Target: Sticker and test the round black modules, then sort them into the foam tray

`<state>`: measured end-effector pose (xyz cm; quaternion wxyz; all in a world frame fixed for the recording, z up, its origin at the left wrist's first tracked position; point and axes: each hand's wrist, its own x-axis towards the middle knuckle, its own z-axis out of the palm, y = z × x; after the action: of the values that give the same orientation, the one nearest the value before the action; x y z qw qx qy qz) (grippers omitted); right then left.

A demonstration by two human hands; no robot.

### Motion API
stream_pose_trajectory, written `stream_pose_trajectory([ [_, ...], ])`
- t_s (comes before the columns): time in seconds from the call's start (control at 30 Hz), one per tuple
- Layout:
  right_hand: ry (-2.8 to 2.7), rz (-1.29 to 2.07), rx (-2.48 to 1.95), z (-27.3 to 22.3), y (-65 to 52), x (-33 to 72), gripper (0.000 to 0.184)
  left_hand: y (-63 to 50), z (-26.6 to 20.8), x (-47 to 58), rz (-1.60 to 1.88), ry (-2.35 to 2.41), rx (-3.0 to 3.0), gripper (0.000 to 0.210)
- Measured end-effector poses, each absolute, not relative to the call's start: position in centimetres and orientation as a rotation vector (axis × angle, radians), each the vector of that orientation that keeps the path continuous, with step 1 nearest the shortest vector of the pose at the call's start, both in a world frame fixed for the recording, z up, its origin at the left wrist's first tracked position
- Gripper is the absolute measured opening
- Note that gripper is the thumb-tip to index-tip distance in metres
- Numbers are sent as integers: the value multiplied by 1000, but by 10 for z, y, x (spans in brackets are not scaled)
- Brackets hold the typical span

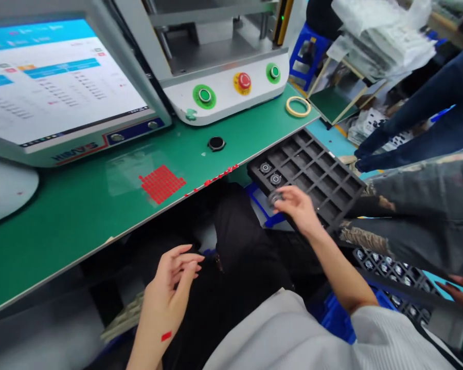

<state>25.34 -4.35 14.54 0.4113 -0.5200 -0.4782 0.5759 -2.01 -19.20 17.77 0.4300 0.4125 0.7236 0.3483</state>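
With the fingertips of our right grip (299, 209) pinched together, we hold a dark round watch part (273, 199) at its rim, over the near-left edge of a black compartment tray (334, 163); we cannot tell whether the part touches the tray. Just beyond the right grip, two round watch modules (275, 179) sit in neighbouring compartments, and the rest of the tray spreads beyond and to the right of it. Our left grip (172, 282), well apart to the left and nearer our body, is loosely curled with a gap inside the fingers, and we see nothing held in it; a red sticker (166, 336) lies on the wrist just below. Beyond the left grip, on the green table (81, 226), we have a sheet of red stickers (162, 184). Up and left of the right grip lies a black watch case (216, 143), with the press machine's red emergency button (244, 80) farther beyond. A tape roll (298, 107) rests at the table's far end, beyond the tray, and to the right of our right grip stands a person in ripped jeans (420, 200).
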Motion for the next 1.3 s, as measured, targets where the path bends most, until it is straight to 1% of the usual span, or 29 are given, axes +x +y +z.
stream_pose_trajectory([
  [0.1, -1045, 1047, -1513, 124, -9, 312, 37, -196, 167, -32, 806, 1836, 994, 44],
  [0.17, -1000, 905, -1627, 110, 15, 332, 33, -196, 163, -34, 806, 1831, 965, 42],
  [0.3, -1062, 811, -1796, 86, 71, 321, 21, -190, 163, -27, 766, 1837, 1033, 40],
  [0.43, -1250, 726, -1940, 77, 118, 282, 26, -188, 176, -20, 739, 1879, 1183, 36],
  [0.6, -1580, 489, -2055, 83, 121, 262, 25, -197, 177, -25, 754, 1923, 1175, 33],
  [0.73, -1830, 315, -2045, 104, 101, 261, 16, -200, 166, -33, 660, 1867, 1236, 33],
  [0.83, -1955, 212, -1960, 134, 86, 244, 24, -200, 163, -34, 652, 1867, 1277, 32],
  [0.93, -2084, 196, -1767, 164, 78, 206, 31, -201, 168, -30, 697, 1866, 1302, 29],
  [1.03, -2232, 311, -1556, 179, 83, 156, 27, -205, 176, -27, 762, 1881, 1311, 26],
  [1.07, -2269, 357, -1510, 180, 87, 139, 31, -208, 179, -27, 781, 1883, 1317, 25],
  [1.13, -2305, 437, -1483, 179, 96, 111, 43, -215, 182, -28, 812, 1890, 1318, 24],
  [1.17, -2301, 465, -1500, 177, 101, 100, 46, -220, 183, -30, 827, 1897, 1308, 24],
  [1.3, -2199, 544, -1579, 175, 113, 78, 44, -235, 179, -35, 885, 1940, 1221, 23],
])
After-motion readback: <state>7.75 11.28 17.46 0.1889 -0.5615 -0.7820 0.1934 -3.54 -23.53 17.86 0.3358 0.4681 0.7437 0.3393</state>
